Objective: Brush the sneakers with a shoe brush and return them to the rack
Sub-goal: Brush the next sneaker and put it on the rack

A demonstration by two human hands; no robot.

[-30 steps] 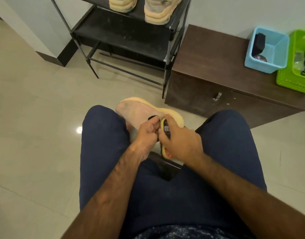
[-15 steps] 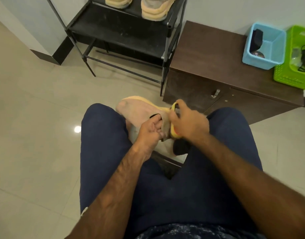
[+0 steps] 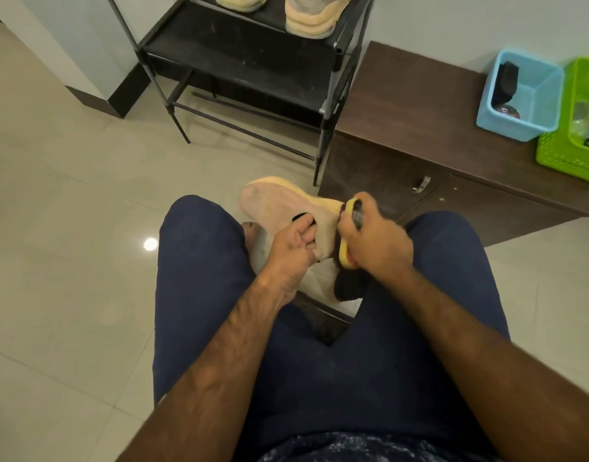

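A pale pink sneaker (image 3: pixel 279 208) with a yellowish sole is held between my knees, toe pointing away to the left. My left hand (image 3: pixel 294 248) grips it at the collar, fingers hooked into the opening. My right hand (image 3: pixel 374 243) grips a yellow-backed shoe brush (image 3: pixel 348 228), its dark bristles pressed against the sneaker's heel side. Two more sneakers (image 3: pixel 314 16) of the same colour stand on the black shoe rack (image 3: pixel 253 61) at the top of the view.
A low brown cabinet (image 3: pixel 419 128) stands right of the rack, carrying a blue basket (image 3: pixel 523 98) and a green basket (image 3: pixel 576 125). Glossy tiled floor (image 3: pixel 69 228) spreads to the left. My legs in dark blue trousers (image 3: pixel 203 261) flank the sneaker.
My right hand carried the brush up along the sneaker's heel side from a lower spot, then shifted slightly down again. My left hand kept its hold on the collar.
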